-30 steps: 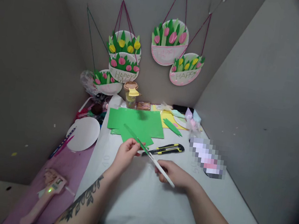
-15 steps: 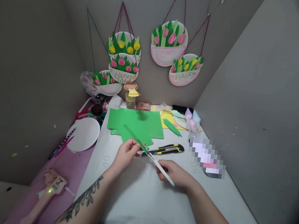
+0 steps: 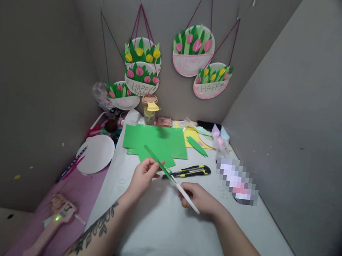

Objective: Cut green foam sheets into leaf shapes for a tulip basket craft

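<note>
My left hand (image 3: 146,173) pinches a narrow green paper strip (image 3: 152,154), which slants from upper left down towards the right hand. In my right hand (image 3: 195,197) is a pair of scissors (image 3: 187,199) with a long white handle, its fingers closed round it. The scissors' blades meet the strip's lower right end, between the two hands. Beyond the hands lie green paper sheets (image 3: 169,141), overlapping one another. A black and yellow utility knife (image 3: 193,171) rests just behind the scissors. Several cut green paper leaves (image 3: 197,146) lie to the right of the sheets.
At left are a white paper disc (image 3: 97,154), a striped pencil (image 3: 75,162) and a pink glue gun (image 3: 53,223) with a lit green light. A lidded cup (image 3: 150,109) stands at the back. Paper-plate flower baskets (image 3: 193,52) hang on the wall. A blurred-out object (image 3: 236,181) lies right.
The green strip's far tip has shifted slightly right and down. Both hands keep nearly the same place and grip; the whole view has moved a little.
</note>
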`<state>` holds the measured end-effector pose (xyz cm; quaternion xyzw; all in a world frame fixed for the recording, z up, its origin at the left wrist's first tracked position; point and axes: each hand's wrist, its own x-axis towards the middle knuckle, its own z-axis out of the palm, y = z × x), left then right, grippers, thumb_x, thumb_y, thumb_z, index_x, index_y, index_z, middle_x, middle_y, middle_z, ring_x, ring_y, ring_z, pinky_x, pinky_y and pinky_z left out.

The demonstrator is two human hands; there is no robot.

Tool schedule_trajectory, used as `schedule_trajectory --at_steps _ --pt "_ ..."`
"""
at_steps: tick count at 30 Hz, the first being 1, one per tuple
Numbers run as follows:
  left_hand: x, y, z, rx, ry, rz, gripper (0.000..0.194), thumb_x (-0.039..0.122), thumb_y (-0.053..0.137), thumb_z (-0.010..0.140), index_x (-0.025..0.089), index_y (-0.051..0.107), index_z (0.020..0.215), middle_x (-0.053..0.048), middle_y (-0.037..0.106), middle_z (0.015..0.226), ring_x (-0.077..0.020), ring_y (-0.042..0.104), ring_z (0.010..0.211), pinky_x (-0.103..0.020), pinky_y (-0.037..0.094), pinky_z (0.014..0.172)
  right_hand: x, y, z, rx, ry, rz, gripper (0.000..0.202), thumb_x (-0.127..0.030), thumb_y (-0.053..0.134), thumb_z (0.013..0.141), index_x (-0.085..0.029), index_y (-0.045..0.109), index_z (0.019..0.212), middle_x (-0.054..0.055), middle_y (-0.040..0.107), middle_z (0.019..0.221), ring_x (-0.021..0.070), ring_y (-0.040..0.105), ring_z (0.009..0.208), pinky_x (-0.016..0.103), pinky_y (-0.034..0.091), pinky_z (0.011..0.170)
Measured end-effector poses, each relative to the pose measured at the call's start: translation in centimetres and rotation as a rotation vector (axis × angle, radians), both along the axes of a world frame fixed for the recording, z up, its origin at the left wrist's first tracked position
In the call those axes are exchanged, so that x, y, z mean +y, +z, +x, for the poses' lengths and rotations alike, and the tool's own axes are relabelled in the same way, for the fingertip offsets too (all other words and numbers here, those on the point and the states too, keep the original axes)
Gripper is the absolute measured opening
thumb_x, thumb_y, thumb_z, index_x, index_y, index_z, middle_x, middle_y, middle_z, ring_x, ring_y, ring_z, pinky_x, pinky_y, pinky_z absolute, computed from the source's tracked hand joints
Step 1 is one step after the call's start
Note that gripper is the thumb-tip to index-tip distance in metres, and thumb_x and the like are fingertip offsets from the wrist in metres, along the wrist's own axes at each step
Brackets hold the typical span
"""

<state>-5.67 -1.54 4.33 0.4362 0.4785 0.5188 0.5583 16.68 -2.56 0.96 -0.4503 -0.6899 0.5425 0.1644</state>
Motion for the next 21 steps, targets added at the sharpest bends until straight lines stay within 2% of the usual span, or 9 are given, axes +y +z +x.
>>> schedule_trajectory --at_steps 10,21 --pt "-0.14 0.07 0.19 0.016 -0.036 0.002 0.030 0.044 0.061 0.079 0.018 0.047 0.076 -0.010 0.071 0.102 -0.0185 0.068 0.084 -0.024 0.050 0.061 0.02 0.44 -0.25 -0.003 0.001 0.013 0.012 -0.016 0.061 0.060 -0.017 0.056 0.071 -0.005 0.051 0.066 0.0100 0.042 0.061 0.020 0.030 0.052" --pt "-0.02 -0.16 0.05 0.047 -0.030 0.000 0.031 0.046 0.062 0.078 0.018 0.049 0.075 -0.009 0.072 0.096 -0.0200 0.068 0.086 -0.024 0.050 0.061 0.16 -0.16 0.03 0.015 -0.020 -0.035 0.009 -0.015 0.059 0.060 -0.016 0.059 0.069 -0.004 0.055 0.063 0.0108 0.047 0.060 0.021 0.033 0.053"
